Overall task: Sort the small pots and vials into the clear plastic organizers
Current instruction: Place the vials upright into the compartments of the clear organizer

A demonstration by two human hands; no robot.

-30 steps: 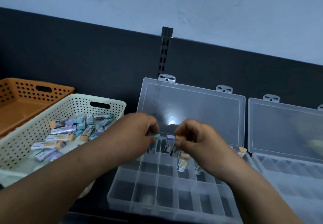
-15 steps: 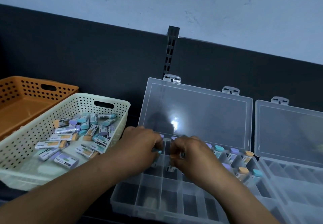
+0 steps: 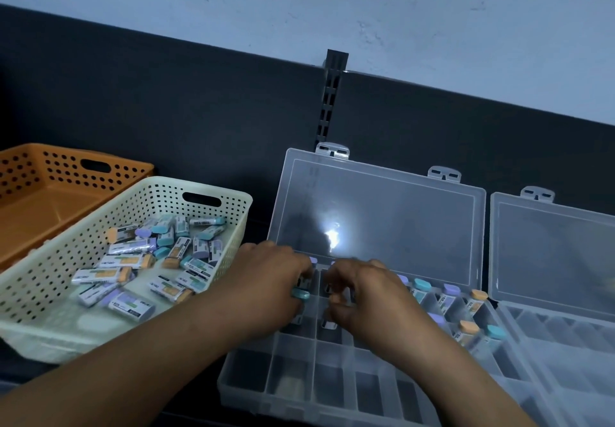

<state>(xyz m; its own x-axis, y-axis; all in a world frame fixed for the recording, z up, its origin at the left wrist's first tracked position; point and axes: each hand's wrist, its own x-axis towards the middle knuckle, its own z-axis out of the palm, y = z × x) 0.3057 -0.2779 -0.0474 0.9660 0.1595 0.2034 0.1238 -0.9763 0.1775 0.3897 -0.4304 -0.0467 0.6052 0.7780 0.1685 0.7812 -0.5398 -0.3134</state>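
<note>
A pale wall [image 3: 332,0] tops a dark back panel [image 3: 166,110] with a slotted rail [image 3: 333,100], and a dark counter [image 3: 20,373] runs below. Both hands meet over the back rows of a clear organizer [image 3: 299,390], whose open lid [image 3: 382,220] stands just behind the fingers.

The left hand [image 3: 269,290] has its fingers [image 3: 299,273] curled round a teal-capped vial [image 3: 301,294]. Only the cap shows at the fingertips, so its long axis cannot be told. The right hand [image 3: 369,297] pinches an orange-capped vial [image 3: 335,298] between thumb and curled fingers [image 3: 339,277]. It seems to stand near upright, cap up, with its lower end in a compartment below the fingers, though blur and the hand hide most of it. The two hands are close together, almost touching.

Right of the right fingers, the sorted vials [image 3: 451,293] stand in their compartments, caps up and leaning slightly toward the lid, in teal, purple and orange. Beyond them lies a second organizer [image 3: 565,353], lid also open.

Left of the left fingers sits a cream basket [image 3: 206,190] of loose vials [image 3: 133,262], lying on their sides and pointing every way. An orange basket [image 3: 43,203] stands behind it, farther left. The compartments nearest the wrists hold nothing that can be made out.
</note>
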